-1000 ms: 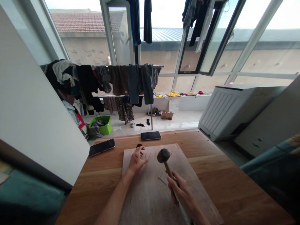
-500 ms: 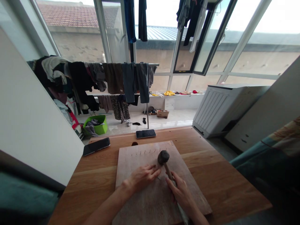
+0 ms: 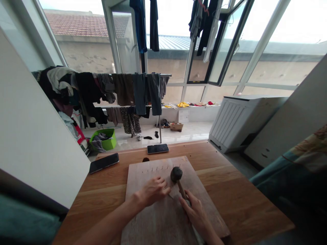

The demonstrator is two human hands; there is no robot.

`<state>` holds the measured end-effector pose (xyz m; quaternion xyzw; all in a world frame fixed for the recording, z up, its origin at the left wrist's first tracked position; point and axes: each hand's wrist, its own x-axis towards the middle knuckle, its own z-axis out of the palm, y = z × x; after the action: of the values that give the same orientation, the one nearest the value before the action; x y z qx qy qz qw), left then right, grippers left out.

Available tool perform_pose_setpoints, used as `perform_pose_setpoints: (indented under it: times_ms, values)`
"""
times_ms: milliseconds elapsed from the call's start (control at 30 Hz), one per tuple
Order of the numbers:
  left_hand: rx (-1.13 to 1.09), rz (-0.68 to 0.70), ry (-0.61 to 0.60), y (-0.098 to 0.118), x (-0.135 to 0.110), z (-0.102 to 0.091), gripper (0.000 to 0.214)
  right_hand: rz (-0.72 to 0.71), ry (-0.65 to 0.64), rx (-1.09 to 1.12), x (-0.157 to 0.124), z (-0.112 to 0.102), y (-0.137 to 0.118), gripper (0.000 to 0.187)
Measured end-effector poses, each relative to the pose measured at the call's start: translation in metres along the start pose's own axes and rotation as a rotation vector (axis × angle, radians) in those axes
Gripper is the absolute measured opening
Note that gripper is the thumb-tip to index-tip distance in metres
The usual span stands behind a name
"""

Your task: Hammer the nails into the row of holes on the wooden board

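Observation:
My right hand (image 3: 194, 207) is wrapped round the wooden handle of a rubber mallet (image 3: 176, 174). The black head hangs over the upper right of a wooden board (image 3: 153, 221), near the right end of a row of thin upright nails (image 3: 162, 167). To the left of the mallet, my left hand (image 3: 154, 191) is closed with its fingers curled. A thin nail (image 3: 170, 195) shows at its fingertips, slanting down toward the board. Part of that nail is hidden by the fingers.
The board lies on a wooden table (image 3: 245, 204). Two phones rest on it, one at the left edge (image 3: 104, 163) and one at the far edge (image 3: 157, 148). A small dark round object (image 3: 145, 160) sits behind the board. Beyond stands a drying rack with clothes (image 3: 139, 92).
My left hand has drawn slightly left, away from the mallet head, and its fingers are more curled. The mallet stays in nearly the same place. The view has tilted up a little.

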<state>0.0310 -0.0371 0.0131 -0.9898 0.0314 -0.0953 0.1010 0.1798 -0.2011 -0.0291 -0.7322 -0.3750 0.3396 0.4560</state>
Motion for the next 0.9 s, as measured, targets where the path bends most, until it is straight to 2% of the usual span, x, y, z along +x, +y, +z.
perform_pose_setpoints:
  times_ms: [67,100,233,333,400,567,900]
  values:
    - [-0.153,-0.187,0.046,-0.009,-0.010,0.004,0.013,0.021,0.012,0.022,0.001,0.001,0.003,0.057]
    - [-0.257,-0.316,0.108,-0.016,-0.015,0.007,0.016,0.032,0.013,0.032,0.001,0.001,0.005,0.058]
    - [-0.678,-0.862,0.483,-0.041,-0.037,0.029,0.018,0.064,0.034,0.059,0.002,0.003,0.015,0.060]
    - [-0.786,-1.055,0.605,-0.052,-0.045,0.042,0.016,0.063,0.040,0.067,0.004,0.005,0.020,0.061]
    - [-0.771,-1.071,0.599,-0.053,-0.047,0.046,0.016,0.054,0.016,0.065,0.006,0.004,0.020,0.063]
    - [-0.738,-1.004,0.512,-0.047,-0.044,0.047,0.012,0.051,-0.050,0.035,0.007,0.002,0.013,0.070]
    - [-0.671,-1.038,0.484,-0.047,-0.041,0.050,0.009,0.037,-0.016,0.024,0.003,0.003,0.012,0.064]
